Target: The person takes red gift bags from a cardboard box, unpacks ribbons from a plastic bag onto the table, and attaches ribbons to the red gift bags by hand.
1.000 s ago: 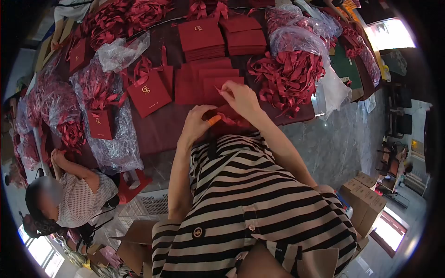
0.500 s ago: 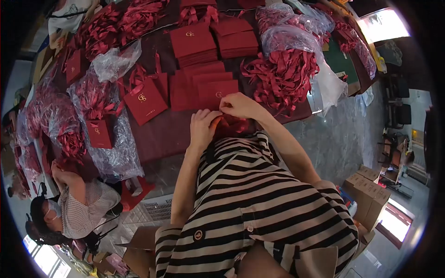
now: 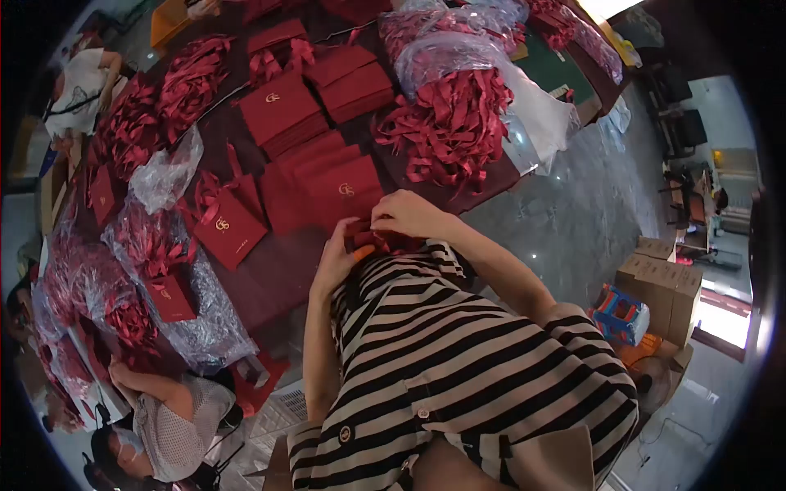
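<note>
Close to my body at the table's front edge, both hands meet over a bunched red ribbon [image 3: 385,242]. My left hand [image 3: 334,260] is closed around its left side, with something orange at the thumb. Fingers bent and pinched together, my right hand [image 3: 407,215] grips the ribbon from the right; the exact pinch point is hidden. Just beyond my fingers lies a red paper bag [image 3: 348,186] with a gold logo, the front one of an overlapping row. Left of it rests another red bag [image 3: 232,225] with a ribbon handle.
Stacked red bags [image 3: 282,110] stand farther back on the dark red tablecloth [image 3: 282,274]. Plastic-wrapped red ribbons [image 3: 458,123] are heaped at right, more at left. A masked person [image 3: 176,417] sits at lower left. Cardboard boxes [image 3: 663,286] stand on the floor at right.
My view has turned, so the table's contents sit farther left and the hands lower in the picture. Both hands stay together at the ribbon, now drawn nearer my waist.
</note>
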Tool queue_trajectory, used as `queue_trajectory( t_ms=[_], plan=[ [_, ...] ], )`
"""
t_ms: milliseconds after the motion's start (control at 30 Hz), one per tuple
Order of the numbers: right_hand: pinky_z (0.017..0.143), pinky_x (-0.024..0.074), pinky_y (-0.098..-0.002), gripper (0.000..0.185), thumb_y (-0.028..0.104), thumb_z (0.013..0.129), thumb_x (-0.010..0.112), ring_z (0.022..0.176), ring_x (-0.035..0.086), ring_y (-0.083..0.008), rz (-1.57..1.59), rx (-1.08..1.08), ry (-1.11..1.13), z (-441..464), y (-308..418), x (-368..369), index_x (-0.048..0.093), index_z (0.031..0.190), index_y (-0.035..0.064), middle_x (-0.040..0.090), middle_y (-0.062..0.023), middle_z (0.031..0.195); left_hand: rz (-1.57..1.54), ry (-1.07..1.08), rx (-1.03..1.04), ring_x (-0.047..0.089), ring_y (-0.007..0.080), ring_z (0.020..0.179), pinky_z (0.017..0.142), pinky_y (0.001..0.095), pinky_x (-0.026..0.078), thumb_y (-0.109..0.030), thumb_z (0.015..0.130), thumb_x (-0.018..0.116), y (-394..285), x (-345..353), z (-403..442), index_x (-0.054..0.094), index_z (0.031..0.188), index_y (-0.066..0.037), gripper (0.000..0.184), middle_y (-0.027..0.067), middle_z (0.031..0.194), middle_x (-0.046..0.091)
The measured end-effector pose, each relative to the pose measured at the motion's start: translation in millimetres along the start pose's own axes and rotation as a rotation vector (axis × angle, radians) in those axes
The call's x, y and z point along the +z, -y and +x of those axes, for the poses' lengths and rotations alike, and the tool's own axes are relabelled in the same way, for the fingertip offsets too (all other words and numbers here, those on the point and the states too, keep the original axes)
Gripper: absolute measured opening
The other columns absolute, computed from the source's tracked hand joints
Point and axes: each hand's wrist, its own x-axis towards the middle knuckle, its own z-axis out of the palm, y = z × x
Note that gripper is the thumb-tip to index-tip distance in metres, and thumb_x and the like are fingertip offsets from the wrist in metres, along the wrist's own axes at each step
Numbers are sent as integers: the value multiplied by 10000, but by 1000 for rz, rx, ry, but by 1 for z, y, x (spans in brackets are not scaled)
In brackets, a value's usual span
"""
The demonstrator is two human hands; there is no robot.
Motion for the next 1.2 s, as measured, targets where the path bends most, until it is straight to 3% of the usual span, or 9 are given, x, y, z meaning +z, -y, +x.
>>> queue_trajectory(
  t_ms=[200, 433, 567, 767, 867, 1033, 1067, 1167, 1200],
  plan=[
    [658, 490, -382, 146, 169, 828, 649, 736, 614, -321, 10, 10, -237, -14, 10, -3, 684, 836, 27, 628, -139, 787, 206, 134, 101, 613, 198, 908, 817, 318, 479, 28, 848, 620, -26, 2, 7, 629, 1065, 10, 218, 127, 993, 668],
    [580, 482, -229, 167, 127, 905, 610, 641, 619, -82, 510, 264, -405, -7, 21, -63, 683, 882, -21, 637, -34, 707, 251, 240, 106, 609, 306, 945, 848, 345, 462, 42, 809, 610, -19, -11, 1, 610, 1127, 4, 320, 167, 1001, 616],
    [744, 549, -280, 277, 144, 963, 558, 891, 661, -149, 1097, 171, -474, -14, -8, -69, 553, 1211, 20, 619, -50, 1054, 113, 62, 36, 519, 253, 1173, 1000, 317, 379, 97, 791, 553, -26, -14, -14, 470, 1326, -8, 551, 162, 1258, 538],
    [756, 518, -333, 254, 21, 779, 630, 883, 620, -256, -197, 174, -401, -77, -82, -68, 643, 1022, 93, 611, -54, 982, -199, -297, 114, 408, 239, 1304, 1083, 311, 310, 172, 696, 429, -75, -37, -33, 320, 1453, -51, 796, 147, 1411, 418],
    [790, 502, -364, 276, 24, 708, 638, 968, 558, -285, -579, 114, -344, -98, -86, -42, 638, 973, 100, 587, -39, 1003, 469, -444, 188, 449, 340, 1276, 1037, 376, 382, 98, 716, 451, -81, -34, -23, 310, 1445, -58, 759, 186, 1436, 376],
    [754, 496, -380, 177, 84, 756, 649, 991, 541, -276, -642, 160, -359, -91, -114, -12, 591, 923, 83, 583, -56, 986, 727, -372, -25, 494, 398, 1207, 930, 443, 466, -138, 880, 553, -49, 7, 20, 265, 1472, -123, 659, 193, 1455, 335],
    [734, 503, -368, 164, 73, 783, 643, 920, 568, -262, -485, 168, -451, -84, -104, -9, 572, 931, 69, 589, -62, 929, 809, -316, -71, 531, 437, 1116, 841, 503, 495, -366, 897, 584, -55, 12, 24, 254, 1463, -146, 692, 183, 1360, 419],
    [582, 506, -286, 96, 53, 908, 574, 667, 627, -172, 230, 239, -498, -59, -54, -6, 535, 988, 19, 600, -79, 774, 664, -77, -110, 531, 452, 1101, 816, 514, 500, -356, 905, 573, -47, 5, 32, 237, 1470, -151, 689, 193, 1340, 425],
    [550, 500, -264, 89, 46, 918, 564, 645, 625, -136, 448, 265, -504, -51, -35, -4, 538, 995, 10, 600, -69, 763, 595, -106, 1, 571, 372, 859, 780, 467, 477, -199, 868, 639, -44, 3, 34, 324, 1427, -137, 645, 193, 1299, 479]
  ],
)
